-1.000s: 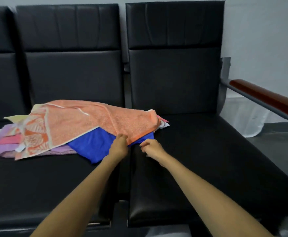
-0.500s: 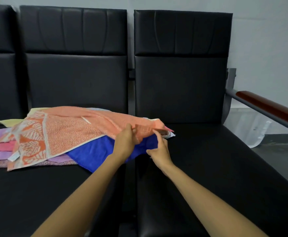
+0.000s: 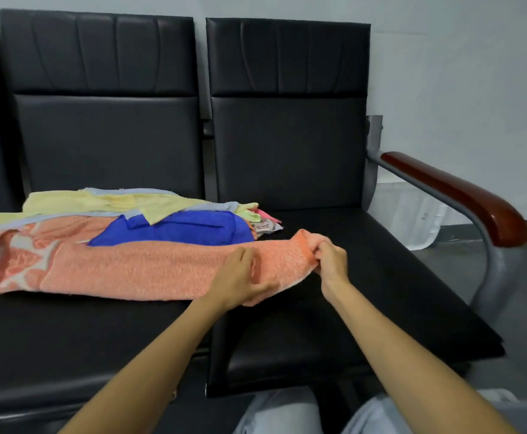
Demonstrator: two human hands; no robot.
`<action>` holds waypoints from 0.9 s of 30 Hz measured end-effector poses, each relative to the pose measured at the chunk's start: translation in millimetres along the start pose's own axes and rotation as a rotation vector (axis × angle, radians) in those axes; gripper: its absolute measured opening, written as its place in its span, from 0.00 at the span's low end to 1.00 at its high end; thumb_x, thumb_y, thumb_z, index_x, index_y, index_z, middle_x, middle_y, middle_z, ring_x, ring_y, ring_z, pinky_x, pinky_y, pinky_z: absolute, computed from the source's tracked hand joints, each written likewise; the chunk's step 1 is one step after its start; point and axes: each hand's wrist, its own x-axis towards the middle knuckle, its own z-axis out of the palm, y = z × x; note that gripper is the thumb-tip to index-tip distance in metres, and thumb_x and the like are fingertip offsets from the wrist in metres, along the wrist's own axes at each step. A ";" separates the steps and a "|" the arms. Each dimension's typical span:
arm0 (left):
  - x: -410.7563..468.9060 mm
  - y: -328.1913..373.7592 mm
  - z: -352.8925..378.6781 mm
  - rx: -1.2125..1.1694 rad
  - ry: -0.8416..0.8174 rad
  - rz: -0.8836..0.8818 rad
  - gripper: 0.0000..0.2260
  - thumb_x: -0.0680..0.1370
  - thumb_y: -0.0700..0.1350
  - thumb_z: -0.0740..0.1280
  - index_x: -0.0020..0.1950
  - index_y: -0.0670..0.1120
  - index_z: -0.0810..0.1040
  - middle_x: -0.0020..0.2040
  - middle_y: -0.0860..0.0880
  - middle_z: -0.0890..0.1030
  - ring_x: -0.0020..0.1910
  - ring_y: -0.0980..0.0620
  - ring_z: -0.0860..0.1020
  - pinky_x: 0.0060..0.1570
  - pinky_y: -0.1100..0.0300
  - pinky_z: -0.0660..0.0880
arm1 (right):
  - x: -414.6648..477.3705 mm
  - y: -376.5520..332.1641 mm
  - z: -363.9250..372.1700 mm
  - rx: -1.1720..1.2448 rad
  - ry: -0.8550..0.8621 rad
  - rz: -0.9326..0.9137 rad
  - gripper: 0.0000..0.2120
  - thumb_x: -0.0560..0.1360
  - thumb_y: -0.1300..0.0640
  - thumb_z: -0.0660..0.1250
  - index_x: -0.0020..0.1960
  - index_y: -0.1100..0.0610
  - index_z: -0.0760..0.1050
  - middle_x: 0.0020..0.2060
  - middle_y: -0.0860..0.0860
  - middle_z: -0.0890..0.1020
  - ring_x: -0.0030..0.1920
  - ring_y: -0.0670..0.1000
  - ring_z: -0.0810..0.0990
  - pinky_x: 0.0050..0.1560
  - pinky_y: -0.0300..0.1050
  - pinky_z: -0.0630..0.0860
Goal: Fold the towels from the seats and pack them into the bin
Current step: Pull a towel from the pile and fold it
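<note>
An orange patterned towel [image 3: 149, 267] lies stretched along the front of the pile, across the gap between two black seats. My right hand [image 3: 331, 258] pinches its right end corner, lifted a little off the seat. My left hand [image 3: 240, 277] grips the towel's near edge just to the left of that. Behind it a blue towel [image 3: 177, 230] sits on the pile, with a pale yellow towel [image 3: 105, 202] and light blue, pink and purple cloths around it. No bin is in view.
The black padded seats [image 3: 365, 277] run left to right with high backs. A steel armrest with a brown wooden top [image 3: 453, 192] bounds the right seat. A clear plastic bag [image 3: 412, 214] lies on the grey floor beyond it. My knees show at the bottom edge.
The orange towel has been pulled off the top of the pile toward me and to the right, uncovering the blue and yellow towels. Both hands moved right with it.
</note>
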 end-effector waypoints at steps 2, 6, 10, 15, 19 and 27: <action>-7.3 -3.5 13.8 0.150 -0.027 -0.031 0.24 0.72 0.56 0.70 0.63 0.46 0.69 0.61 0.48 0.69 0.59 0.49 0.69 0.59 0.56 0.69 | 1.2 -2.2 -27.6 0.098 0.117 0.060 0.07 0.69 0.63 0.62 0.37 0.56 0.77 0.35 0.52 0.78 0.39 0.50 0.77 0.45 0.47 0.75; -11.1 3.5 31.3 0.325 -0.088 -0.116 0.18 0.77 0.49 0.64 0.65 0.47 0.71 0.65 0.44 0.68 0.64 0.43 0.68 0.61 0.50 0.68 | 9.7 -1.2 -80.3 0.218 0.326 0.122 0.07 0.71 0.64 0.64 0.37 0.56 0.77 0.38 0.54 0.80 0.42 0.52 0.80 0.40 0.45 0.79; 6.8 45.4 43.4 0.115 -0.071 -0.080 0.17 0.80 0.39 0.57 0.69 0.43 0.70 0.66 0.40 0.74 0.64 0.42 0.72 0.63 0.55 0.66 | 21.2 7.0 -121.3 0.189 0.405 0.140 0.12 0.77 0.62 0.60 0.59 0.60 0.74 0.50 0.56 0.79 0.46 0.53 0.79 0.42 0.44 0.77; 22.9 123.8 68.2 -0.412 -0.253 -0.071 0.08 0.81 0.41 0.56 0.52 0.43 0.74 0.47 0.47 0.77 0.46 0.50 0.76 0.45 0.60 0.69 | 18.5 13.5 -151.1 -0.227 0.382 -0.021 0.27 0.77 0.67 0.55 0.74 0.51 0.57 0.67 0.59 0.70 0.60 0.60 0.74 0.58 0.50 0.72; 13.2 154.1 88.4 -0.607 -0.629 -0.089 0.10 0.79 0.49 0.59 0.57 0.48 0.74 0.50 0.50 0.76 0.46 0.54 0.74 0.51 0.60 0.72 | 13.6 5.4 -162.5 -0.074 0.450 -0.014 0.30 0.74 0.60 0.65 0.73 0.57 0.58 0.64 0.60 0.73 0.61 0.60 0.74 0.53 0.45 0.69; 2.4 116.5 80.0 0.126 -0.270 0.087 0.20 0.71 0.45 0.67 0.62 0.45 0.70 0.62 0.46 0.67 0.62 0.47 0.66 0.62 0.56 0.67 | 18.7 10.4 -161.2 -0.430 0.425 0.036 0.25 0.77 0.63 0.61 0.72 0.64 0.60 0.67 0.62 0.69 0.65 0.62 0.71 0.62 0.52 0.70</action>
